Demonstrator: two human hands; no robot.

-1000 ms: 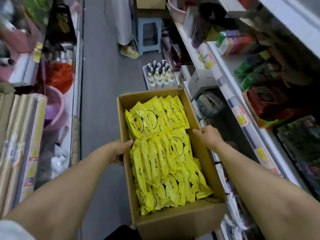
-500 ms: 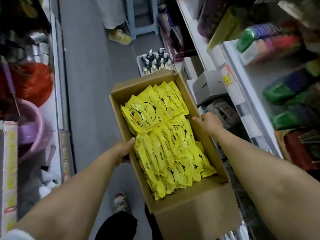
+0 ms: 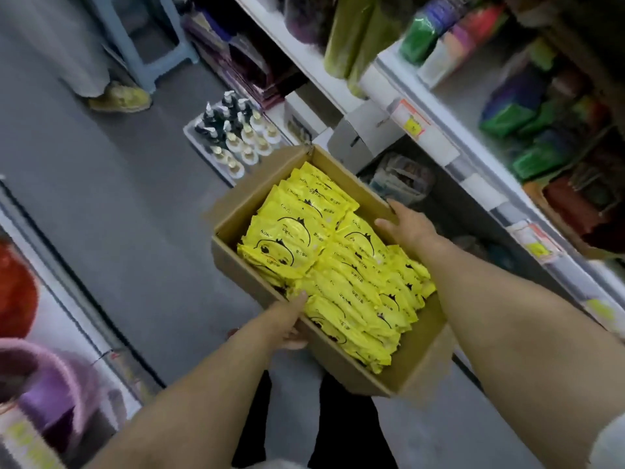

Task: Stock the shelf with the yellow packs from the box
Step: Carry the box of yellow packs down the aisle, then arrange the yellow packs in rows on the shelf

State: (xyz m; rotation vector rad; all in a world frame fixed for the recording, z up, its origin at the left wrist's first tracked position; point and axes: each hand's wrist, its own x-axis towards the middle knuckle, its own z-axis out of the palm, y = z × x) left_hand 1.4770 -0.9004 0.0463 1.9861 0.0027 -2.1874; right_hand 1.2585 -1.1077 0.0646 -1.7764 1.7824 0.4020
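Presently, the left hand (image 3: pixel 291 319) grips the near-left long wall of the box (image 3: pixel 257 198), thumb hooked over the rim against the packs. The right hand (image 3: pixel 404 225) clasps the opposite long wall. The box hangs between them above the floor, its long axis running away from the person and slanting left. The yellow packs (image 3: pixel 338 265) fill it in overlapping rows, with a bare gap at the near end. The shelf (image 3: pixel 436 143) lies to the right, just beyond the right hand, which is judged the nearer for stocking.
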